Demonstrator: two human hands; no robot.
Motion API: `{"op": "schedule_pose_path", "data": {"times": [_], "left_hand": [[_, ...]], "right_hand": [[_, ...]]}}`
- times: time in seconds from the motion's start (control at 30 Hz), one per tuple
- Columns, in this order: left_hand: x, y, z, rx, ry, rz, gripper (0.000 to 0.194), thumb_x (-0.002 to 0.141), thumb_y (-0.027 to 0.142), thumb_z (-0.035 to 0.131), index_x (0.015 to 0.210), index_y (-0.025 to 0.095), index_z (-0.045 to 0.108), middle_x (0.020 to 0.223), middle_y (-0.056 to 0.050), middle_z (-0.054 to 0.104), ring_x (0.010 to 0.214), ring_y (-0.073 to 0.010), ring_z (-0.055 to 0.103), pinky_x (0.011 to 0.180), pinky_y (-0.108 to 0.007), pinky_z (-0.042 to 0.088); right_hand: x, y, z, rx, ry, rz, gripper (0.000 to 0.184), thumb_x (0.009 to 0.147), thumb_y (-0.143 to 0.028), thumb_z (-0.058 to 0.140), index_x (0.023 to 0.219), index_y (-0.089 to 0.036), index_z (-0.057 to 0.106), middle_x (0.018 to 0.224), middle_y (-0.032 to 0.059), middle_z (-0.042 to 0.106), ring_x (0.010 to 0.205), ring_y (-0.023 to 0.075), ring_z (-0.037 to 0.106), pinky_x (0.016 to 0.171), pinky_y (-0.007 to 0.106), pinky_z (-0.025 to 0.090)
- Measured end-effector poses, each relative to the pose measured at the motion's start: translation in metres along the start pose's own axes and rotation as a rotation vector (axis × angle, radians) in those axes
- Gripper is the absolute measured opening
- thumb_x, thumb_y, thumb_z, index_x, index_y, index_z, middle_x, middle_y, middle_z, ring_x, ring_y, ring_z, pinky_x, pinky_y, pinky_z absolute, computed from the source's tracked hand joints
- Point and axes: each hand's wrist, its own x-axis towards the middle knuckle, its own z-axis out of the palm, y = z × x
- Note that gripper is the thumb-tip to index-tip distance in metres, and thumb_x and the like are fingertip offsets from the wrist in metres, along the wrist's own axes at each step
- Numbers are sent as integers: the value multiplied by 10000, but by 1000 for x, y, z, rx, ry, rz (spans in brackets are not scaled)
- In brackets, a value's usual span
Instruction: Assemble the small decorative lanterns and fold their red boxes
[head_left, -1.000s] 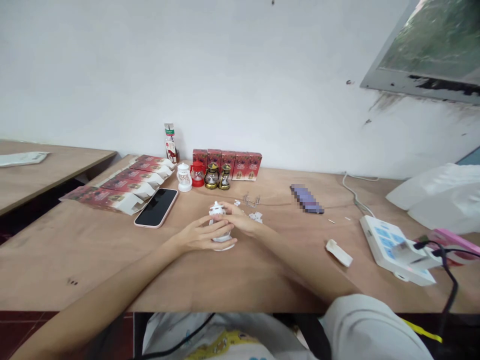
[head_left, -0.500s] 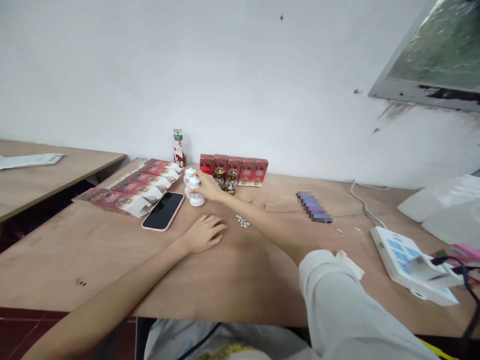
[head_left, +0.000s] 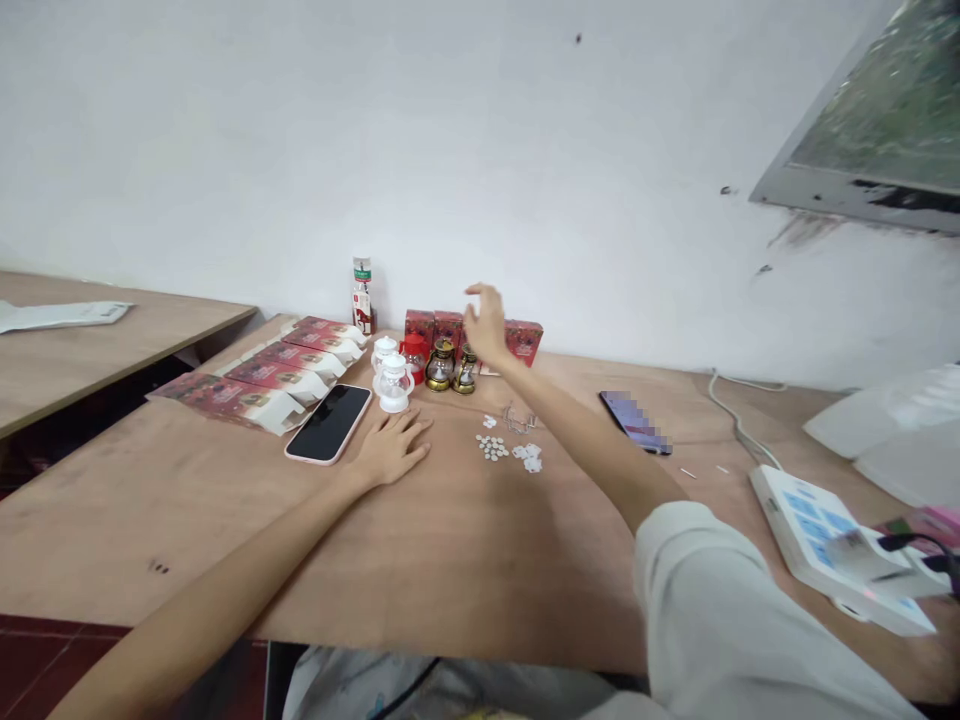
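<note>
My left hand lies flat on the table with its fingers spread, just in front of a white mini lantern. Another white lantern stands behind that one, partly covered. My right hand is raised before the row of upright red boxes, fingers loosely bent and apart, with nothing visible in them. Beneath and left of it stand two gold lanterns and a red lantern. Small round silvery discs, white plastic bits and thin metal wires lie at mid-table.
Unfolded red boxes lie at left, beside a pink-edged phone. A bottle stands near the wall. Farther right are a second phone, a power strip with plugs, its cable and white bags.
Both hands were around a white lantern. My right hand set it beside the others at the back, let go and moved right and up. My left hand slid slightly forward, staying flat.
</note>
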Motion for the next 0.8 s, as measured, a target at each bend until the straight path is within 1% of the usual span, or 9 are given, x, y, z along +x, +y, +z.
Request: {"op": "schedule_pose_path", "data": {"times": [0.07,0.1,0.2,0.23,0.3,0.37,0.53,0.67,0.8], "left_hand": [[0,3,-4,-21,-39,-44,487,920,407,353,1356,209,441,1473,-124,369,1369,-271,322,1090,-489,270],[0,4,-5,-29,-48,-63,494,917,405,353,1361,204,432,1481,-121,356,1374,-266,314,1100,-482,256],[1,7,-7,-47,-46,-153,559,898,407,377,1381,125,382,1471,-155,362,1368,-270,324,1108,-457,251],[1,7,-7,-51,-39,-185,588,890,409,387,1383,88,364,1459,-175,373,1362,-278,332,1105,-453,258],[2,6,-7,-57,-20,-223,610,879,407,399,1371,48,356,1434,-203,400,1347,-291,355,1094,-449,273],[1,5,-5,-62,1,-212,577,876,402,398,1341,61,388,1432,-200,404,1340,-292,364,1086,-445,283],[1,3,-3,-79,29,-172,498,869,383,403,1252,70,460,1429,-210,401,1334,-312,364,1067,-473,293],[1,6,-9,-84,66,-145,391,853,331,420,1141,89,528,1234,-208,575,1186,-329,507,987,-485,366],[-1,9,-16,-24,154,-154,290,832,265,445,1059,133,569,1043,-157,648,1053,-306,574,921,-445,416]], "right_hand": [[12,31,-21,-170,-42,64,478,753,-6,348,1201,-128,459,1231,156,519,1198,240,433,1042,413,316],[15,46,-31,-279,-111,96,527,727,-5,389,1245,-97,428,1276,176,494,1236,257,404,1050,417,305],[9,80,-55,-592,-434,130,722,684,-65,534,1365,-71,296,1377,205,418,1330,322,284,1059,485,261],[4,87,-60,-660,-546,127,754,684,-95,565,1381,-91,279,1379,199,423,1324,334,291,1043,501,271],[-6,95,-69,-707,-649,124,740,684,-141,606,1368,-130,322,1337,190,468,1255,348,376,986,504,321],[-14,97,-77,-717,-663,115,677,687,-182,632,1319,-135,394,1292,199,491,1174,354,438,931,489,355],[-19,87,-91,-743,-649,58,555,678,-255,669,1177,-99,484,1222,216,496,1134,357,429,901,444,353],[-24,78,-99,-722,-644,29,463,678,-254,664,1090,-121,498,1106,169,566,1018,305,507,834,380,395],[-34,72,-113,-720,-586,34,443,714,-314,628,1080,-114,480,1022,167,585,917,305,547,793,399,409]]}}
